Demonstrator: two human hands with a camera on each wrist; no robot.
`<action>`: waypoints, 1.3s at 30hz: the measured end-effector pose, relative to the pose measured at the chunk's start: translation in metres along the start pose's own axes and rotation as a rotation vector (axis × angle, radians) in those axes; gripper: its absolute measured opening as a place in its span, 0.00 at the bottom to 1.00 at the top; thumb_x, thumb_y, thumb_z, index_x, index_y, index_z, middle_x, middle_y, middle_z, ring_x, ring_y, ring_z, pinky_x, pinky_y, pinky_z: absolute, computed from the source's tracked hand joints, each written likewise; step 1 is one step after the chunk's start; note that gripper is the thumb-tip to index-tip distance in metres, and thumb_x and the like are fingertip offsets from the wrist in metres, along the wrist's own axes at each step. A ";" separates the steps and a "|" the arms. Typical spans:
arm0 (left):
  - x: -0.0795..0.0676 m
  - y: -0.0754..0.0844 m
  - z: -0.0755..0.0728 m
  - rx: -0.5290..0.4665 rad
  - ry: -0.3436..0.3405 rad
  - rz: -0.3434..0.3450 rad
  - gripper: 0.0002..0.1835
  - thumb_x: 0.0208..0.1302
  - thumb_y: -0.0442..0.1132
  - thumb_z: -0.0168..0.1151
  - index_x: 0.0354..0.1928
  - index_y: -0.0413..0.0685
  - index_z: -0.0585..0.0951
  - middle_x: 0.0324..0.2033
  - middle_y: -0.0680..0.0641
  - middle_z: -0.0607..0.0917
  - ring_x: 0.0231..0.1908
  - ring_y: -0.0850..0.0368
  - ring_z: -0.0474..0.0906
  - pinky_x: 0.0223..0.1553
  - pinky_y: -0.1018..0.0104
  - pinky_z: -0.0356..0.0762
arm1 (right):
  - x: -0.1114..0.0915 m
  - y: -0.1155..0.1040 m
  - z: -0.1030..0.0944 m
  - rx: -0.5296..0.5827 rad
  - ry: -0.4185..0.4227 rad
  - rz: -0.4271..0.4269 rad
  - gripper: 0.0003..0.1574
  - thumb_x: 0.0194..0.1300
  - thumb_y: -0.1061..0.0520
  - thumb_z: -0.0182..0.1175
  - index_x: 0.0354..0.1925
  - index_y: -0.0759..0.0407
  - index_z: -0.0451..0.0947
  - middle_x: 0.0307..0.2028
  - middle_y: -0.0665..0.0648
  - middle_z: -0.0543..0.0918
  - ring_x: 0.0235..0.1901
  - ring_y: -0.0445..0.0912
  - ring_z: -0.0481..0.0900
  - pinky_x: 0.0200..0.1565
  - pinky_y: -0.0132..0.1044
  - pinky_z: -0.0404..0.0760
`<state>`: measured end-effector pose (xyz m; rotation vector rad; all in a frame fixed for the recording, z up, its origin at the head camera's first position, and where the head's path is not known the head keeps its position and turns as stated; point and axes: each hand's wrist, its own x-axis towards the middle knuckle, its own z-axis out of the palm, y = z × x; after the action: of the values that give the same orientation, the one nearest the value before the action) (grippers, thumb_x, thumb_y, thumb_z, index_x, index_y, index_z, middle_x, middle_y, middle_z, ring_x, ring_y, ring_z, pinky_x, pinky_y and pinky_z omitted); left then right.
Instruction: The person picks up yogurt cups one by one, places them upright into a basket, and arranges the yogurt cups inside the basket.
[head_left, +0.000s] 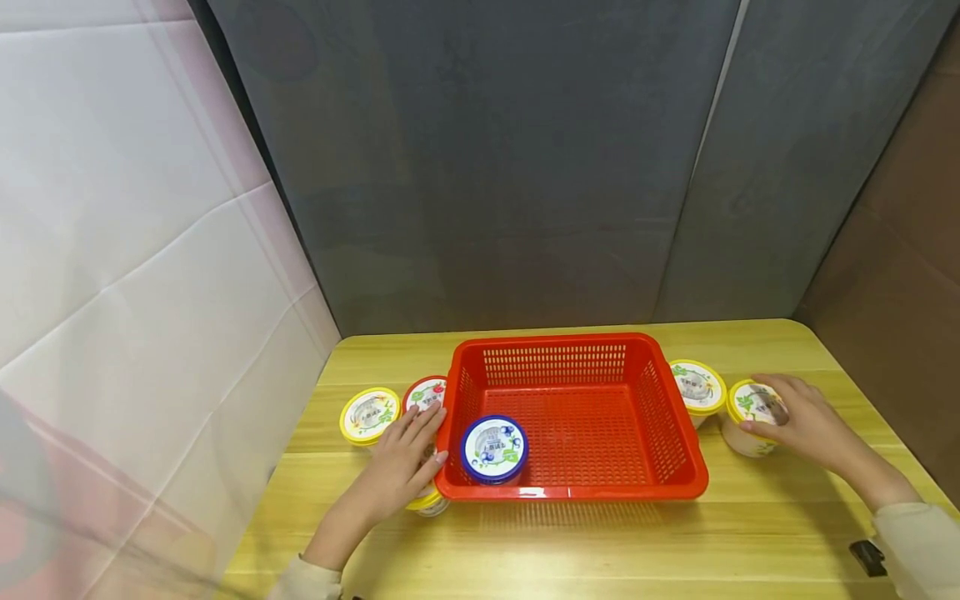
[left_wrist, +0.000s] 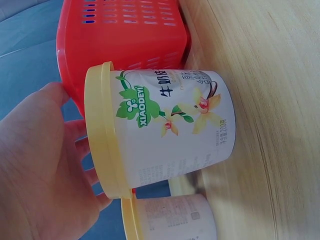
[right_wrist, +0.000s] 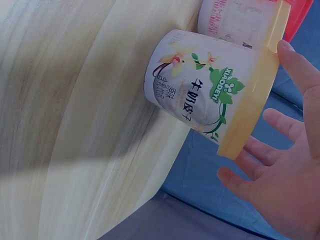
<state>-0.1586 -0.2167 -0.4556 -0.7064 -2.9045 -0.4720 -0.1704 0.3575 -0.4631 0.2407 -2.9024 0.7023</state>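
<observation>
My left hand [head_left: 397,458] reaches over the cups beside the basket's left wall, fingers spread and thumb tip at the red rim. Below its palm stands a yellow-lidded dessert cup [left_wrist: 175,125], partly hidden in the head view. A red-lidded cup [head_left: 424,393] lies just past the fingertips, next to another yellow-lidded cup [head_left: 370,416]. On the right, my right hand [head_left: 806,421] holds a yellow-lidded cup [right_wrist: 200,85] by its lid, thumb on the basket side and fingers behind. One more yellow-lidded cup [head_left: 697,386] stands between it and the basket.
A red plastic basket [head_left: 570,493] sits mid-table with a blue-lidded cup [head_left: 495,450] in its near left corner. Dark grey cloth [head_left: 487,167] rises behind the wooden table [head_left: 585,558]. White panels flank the left, a brown one the right.
</observation>
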 end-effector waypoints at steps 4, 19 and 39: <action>0.000 0.000 0.000 0.002 0.004 0.002 0.32 0.69 0.56 0.47 0.72 0.56 0.58 0.73 0.51 0.59 0.72 0.41 0.53 0.68 0.37 0.53 | -0.001 0.000 0.001 0.005 -0.010 0.021 0.52 0.49 0.40 0.70 0.62 0.66 0.63 0.59 0.76 0.65 0.54 0.71 0.61 0.47 0.68 0.64; -0.001 -0.001 0.002 -0.008 -0.005 -0.010 0.33 0.69 0.57 0.46 0.72 0.58 0.57 0.73 0.53 0.58 0.72 0.42 0.52 0.68 0.37 0.53 | -0.005 0.000 0.002 0.005 -0.006 0.048 0.55 0.47 0.39 0.71 0.63 0.67 0.63 0.58 0.77 0.66 0.55 0.73 0.62 0.48 0.68 0.64; 0.000 -0.001 -0.001 -0.008 -0.006 0.005 0.33 0.69 0.58 0.45 0.72 0.57 0.57 0.73 0.52 0.58 0.72 0.41 0.52 0.69 0.37 0.52 | -0.002 -0.002 -0.019 0.012 0.081 0.010 0.51 0.46 0.42 0.73 0.60 0.67 0.65 0.56 0.75 0.70 0.54 0.70 0.65 0.49 0.64 0.63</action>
<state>-0.1592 -0.2178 -0.4551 -0.7169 -2.9077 -0.4821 -0.1664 0.3648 -0.4460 0.1946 -2.8254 0.7135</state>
